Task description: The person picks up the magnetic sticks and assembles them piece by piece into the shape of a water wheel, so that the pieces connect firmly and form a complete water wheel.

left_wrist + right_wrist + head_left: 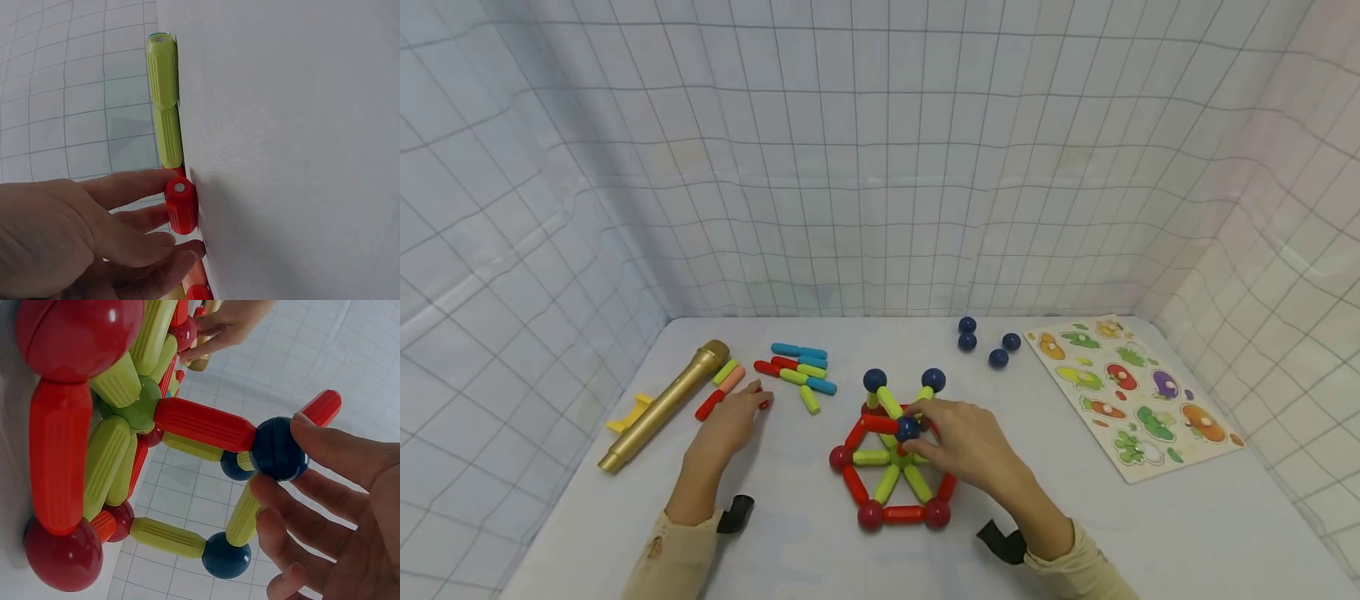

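My right hand [966,442] pinches a dark blue ball [276,450] between thumb and fingers. This ball tops a red magnetic rod [205,425] rising from the green centre ball [136,407] of a ball-and-rod frame. Another red rod [880,424] sticks out sideways from the blue ball. The base is a hexagon of red balls [870,515] and red rods with yellow-green spokes. Yellow-green rods link it to two more blue balls [875,380] at the back. My left hand [733,417] holds a short red rod [181,207] at its fingertips, low over the table.
Loose blue, red and yellow-green rods [793,377] lie beyond my left hand. A gold microphone-shaped toy [666,404] and a yellow piece [631,414] lie at the left. Several blue balls [998,358] sit at the back, and a vegetable picture board [1135,396] lies at the right.
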Demonstrator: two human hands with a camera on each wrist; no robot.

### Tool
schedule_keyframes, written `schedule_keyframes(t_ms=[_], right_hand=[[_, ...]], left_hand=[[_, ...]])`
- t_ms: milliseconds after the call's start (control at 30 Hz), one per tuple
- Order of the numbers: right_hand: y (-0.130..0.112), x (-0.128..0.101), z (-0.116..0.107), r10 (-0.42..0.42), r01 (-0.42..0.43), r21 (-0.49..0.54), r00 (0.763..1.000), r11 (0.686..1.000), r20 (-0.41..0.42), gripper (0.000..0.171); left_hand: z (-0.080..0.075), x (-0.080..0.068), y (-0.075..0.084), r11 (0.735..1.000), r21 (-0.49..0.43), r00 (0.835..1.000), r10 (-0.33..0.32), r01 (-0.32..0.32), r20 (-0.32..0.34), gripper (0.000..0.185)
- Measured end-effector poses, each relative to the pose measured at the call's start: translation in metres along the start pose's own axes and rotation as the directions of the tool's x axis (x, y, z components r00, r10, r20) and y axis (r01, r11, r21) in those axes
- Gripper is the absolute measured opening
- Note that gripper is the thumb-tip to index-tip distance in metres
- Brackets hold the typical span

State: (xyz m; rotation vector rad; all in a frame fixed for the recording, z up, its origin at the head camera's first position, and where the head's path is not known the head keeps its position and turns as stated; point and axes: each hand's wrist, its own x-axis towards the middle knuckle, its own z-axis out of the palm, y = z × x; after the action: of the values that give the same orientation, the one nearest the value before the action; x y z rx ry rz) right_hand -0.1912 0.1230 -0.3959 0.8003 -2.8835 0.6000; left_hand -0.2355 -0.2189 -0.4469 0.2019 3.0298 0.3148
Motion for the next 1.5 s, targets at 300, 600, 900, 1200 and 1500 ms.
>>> schedule_keyframes(t_ms=[300,600,900,1200,1500], right_hand=[[0.000,0.000,0.001,0.009,-0.009,0.027,1.000,1.000,0.012,0.038],[0.000,0.001,-0.001,0.002,-0.002,0.017,1.000,1.000,0.010,0.039],[0.001,0.001,0.000,0.006,-0.006,0.007,1.000,1.000,0.015,0.039],[0.000,0.002,-0.002,0.000,0.000,0.004,1.000,1.000,0.011,0.040],[0.054,0.019,-0.019,0.150,-0.146,0.127,0.989,0.981,-0.019,0.029]], left_hand=[[-0.003,-0.003,0.001,0.995,-0.067,0.997,-0.078,0.079,0.021,0.014],[-0.016,-0.013,0.045,0.890,-0.430,0.979,0.194,-0.151,0.056,0.023],[-0.012,-0.020,0.076,0.850,-0.478,0.955,0.288,-0.222,0.069,0.024],[0.003,-0.014,0.082,0.880,-0.439,0.956,0.263,-0.182,0.131,0.022],[0.009,-0.015,0.091,0.894,-0.422,0.964,0.226,-0.149,0.139,0.019]])
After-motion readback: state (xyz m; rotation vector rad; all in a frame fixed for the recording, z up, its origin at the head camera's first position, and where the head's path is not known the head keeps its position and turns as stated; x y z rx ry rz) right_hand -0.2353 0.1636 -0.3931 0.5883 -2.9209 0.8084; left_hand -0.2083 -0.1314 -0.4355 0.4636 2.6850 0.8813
